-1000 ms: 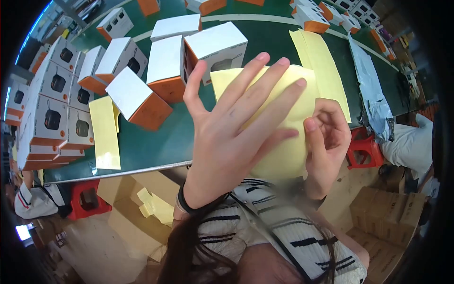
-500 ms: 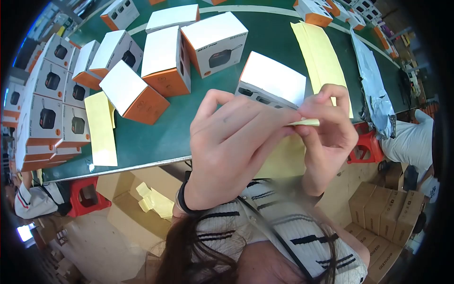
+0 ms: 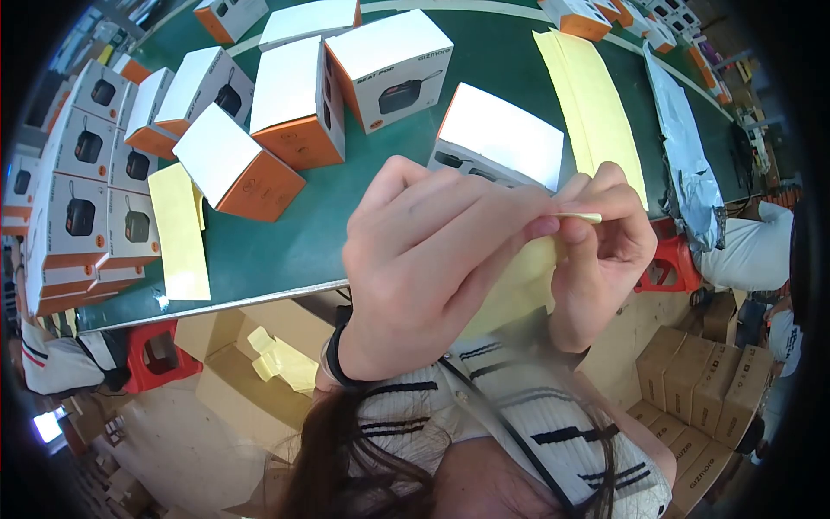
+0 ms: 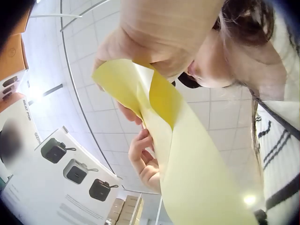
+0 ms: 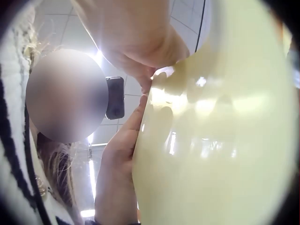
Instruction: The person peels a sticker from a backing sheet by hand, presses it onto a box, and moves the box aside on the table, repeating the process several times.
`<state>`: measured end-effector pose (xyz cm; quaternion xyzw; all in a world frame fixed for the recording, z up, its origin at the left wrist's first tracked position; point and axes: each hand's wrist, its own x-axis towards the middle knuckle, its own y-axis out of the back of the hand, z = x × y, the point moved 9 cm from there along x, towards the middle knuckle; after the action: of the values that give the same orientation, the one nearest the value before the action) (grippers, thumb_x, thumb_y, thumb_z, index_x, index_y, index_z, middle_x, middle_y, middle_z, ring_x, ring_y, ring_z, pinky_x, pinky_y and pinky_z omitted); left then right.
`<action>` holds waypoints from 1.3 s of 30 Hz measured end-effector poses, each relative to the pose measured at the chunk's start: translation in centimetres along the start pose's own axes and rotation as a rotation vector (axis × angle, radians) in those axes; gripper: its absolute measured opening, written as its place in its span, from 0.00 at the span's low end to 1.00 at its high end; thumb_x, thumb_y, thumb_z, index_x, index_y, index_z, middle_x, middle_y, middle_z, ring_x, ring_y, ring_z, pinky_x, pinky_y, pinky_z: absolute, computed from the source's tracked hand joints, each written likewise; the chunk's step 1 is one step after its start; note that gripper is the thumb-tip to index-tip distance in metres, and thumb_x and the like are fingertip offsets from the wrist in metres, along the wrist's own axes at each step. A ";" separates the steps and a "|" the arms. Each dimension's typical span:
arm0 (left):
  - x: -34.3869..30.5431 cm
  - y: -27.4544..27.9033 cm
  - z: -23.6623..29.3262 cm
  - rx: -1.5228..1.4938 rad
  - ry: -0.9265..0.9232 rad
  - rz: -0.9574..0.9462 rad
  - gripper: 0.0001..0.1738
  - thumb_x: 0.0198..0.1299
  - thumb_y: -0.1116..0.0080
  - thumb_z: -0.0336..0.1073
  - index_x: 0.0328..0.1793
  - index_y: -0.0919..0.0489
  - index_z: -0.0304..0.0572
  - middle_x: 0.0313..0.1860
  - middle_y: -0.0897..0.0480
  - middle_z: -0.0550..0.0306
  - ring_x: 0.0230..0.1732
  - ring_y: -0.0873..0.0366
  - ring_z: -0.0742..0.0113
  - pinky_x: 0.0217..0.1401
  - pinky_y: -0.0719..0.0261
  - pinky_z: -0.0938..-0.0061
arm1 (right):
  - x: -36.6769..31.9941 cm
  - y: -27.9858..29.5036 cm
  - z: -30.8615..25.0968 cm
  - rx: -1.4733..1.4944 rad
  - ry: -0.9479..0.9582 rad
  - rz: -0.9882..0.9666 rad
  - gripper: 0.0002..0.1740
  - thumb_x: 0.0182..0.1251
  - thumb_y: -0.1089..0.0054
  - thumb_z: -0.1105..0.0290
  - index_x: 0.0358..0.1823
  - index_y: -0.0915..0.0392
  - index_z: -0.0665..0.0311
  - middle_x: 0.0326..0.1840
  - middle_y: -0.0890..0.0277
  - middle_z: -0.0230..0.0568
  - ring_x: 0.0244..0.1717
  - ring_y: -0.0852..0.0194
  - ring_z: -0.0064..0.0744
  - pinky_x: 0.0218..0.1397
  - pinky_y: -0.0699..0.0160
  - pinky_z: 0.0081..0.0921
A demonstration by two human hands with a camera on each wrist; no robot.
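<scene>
A pale yellow sheet (image 3: 520, 278) with a glossy face hangs below both hands in front of the person's chest. My left hand (image 3: 437, 264) pinches its top edge between thumb and fingers. Close beside it, my right hand (image 3: 605, 264) pinches the same edge, where a narrow strip shows at the fingertips. In the left wrist view the sheet (image 4: 197, 168) is bent, with a fold opening near its top. Its shiny face (image 5: 211, 183) fills much of the right wrist view. Just beyond the hands stands a white speaker box (image 3: 501, 130), partly hidden by them.
Several white and orange boxes (image 3: 298, 104) stand on the green table (image 3: 259, 259), with more stacked (image 3: 78, 208) at left. Yellow sheets (image 3: 596, 112) lie at right near a grey plastic bag (image 3: 692, 164). Below are an open carton (image 3: 233, 381) and red stools (image 3: 160, 355).
The sheet, earlier raised before the speaker box with my left hand spread across it, has come down. Both hands now meet at its top edge, fingertips together.
</scene>
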<state>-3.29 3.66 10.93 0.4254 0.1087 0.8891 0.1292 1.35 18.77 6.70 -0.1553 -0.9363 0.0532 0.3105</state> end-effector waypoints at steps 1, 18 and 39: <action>0.0 0.0 0.0 0.000 0.002 -0.001 0.09 0.42 0.32 0.23 0.34 0.15 0.37 0.23 0.19 0.60 0.21 0.30 0.70 0.32 0.40 0.77 | 0.0 0.1 0.0 0.000 -0.002 0.000 0.08 0.58 0.34 0.87 0.37 0.24 0.75 0.35 0.31 0.39 0.34 0.26 0.25 0.38 0.27 0.19; -0.3 -0.2 -0.2 0.065 0.100 -0.053 0.09 0.49 0.35 0.21 0.38 0.15 0.37 0.23 0.21 0.57 0.24 0.30 0.65 0.32 0.37 0.75 | 0.4 -1.5 -4.7 -0.832 0.443 -0.024 0.20 0.37 0.29 0.84 0.37 0.14 0.65 0.40 0.21 0.40 0.43 0.26 0.40 0.47 0.26 0.30; -1.4 0.7 3.4 0.177 -0.139 0.083 0.16 0.42 0.35 0.16 0.41 0.15 0.31 0.27 0.16 0.59 0.22 0.24 0.70 0.28 0.38 0.76 | -0.5 -2.4 -5.6 -0.676 0.544 0.052 0.20 0.37 0.29 0.85 0.38 0.19 0.70 0.36 0.25 0.44 0.36 0.27 0.35 0.35 0.27 0.24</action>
<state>0.13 2.80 12.23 0.4998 0.1596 0.8491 0.0613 4.41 16.37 11.36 -0.2804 -0.7809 -0.2914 0.4761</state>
